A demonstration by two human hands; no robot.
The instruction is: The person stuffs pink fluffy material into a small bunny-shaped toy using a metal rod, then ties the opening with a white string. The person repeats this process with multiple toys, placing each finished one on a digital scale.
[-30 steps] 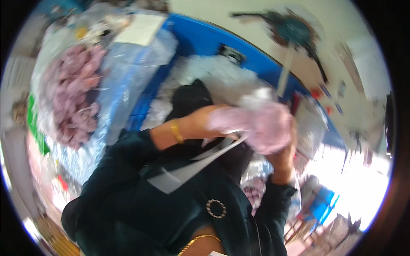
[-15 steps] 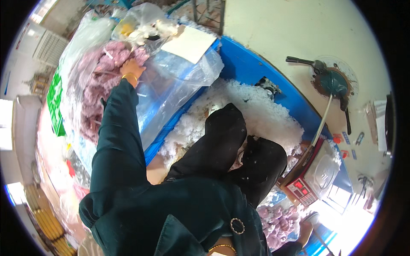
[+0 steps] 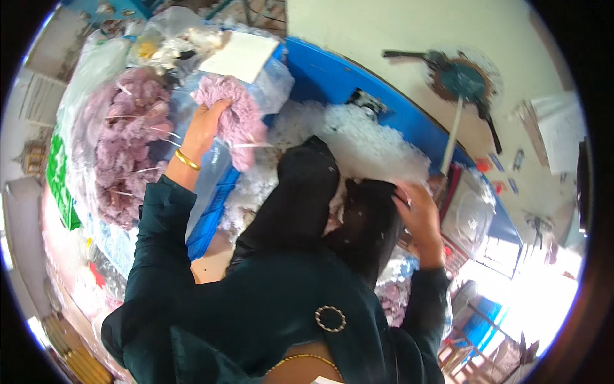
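My left hand (image 3: 206,126) is raised to the left and shut on a fluffy lilac tuft (image 3: 235,115), just above the mouth of a big clear plastic bag (image 3: 121,150) stuffed with more lilac tufts. My right hand (image 3: 419,216) rests with fingers spread on my black-trousered knee (image 3: 371,217), holding nothing. White fluffy stuffing (image 3: 361,137) lies heaped in front of my knees inside a blue bin (image 3: 329,73). My dark green sleeves and top fill the lower middle.
A clear bag of blue-tinted plastic (image 3: 211,185) leans against the bin's left side. A teal floor fan (image 3: 462,80) lies on the pale floor to the right. A red-edged scale with a clear dish (image 3: 464,208) stands near my right hand. More lilac tufts (image 3: 391,301) lie below it.
One second ago both hands held a pink tuft at the right. My left arm then reached into the big bag and now lifts out a lilac tuft; my right hand dropped to my knee.
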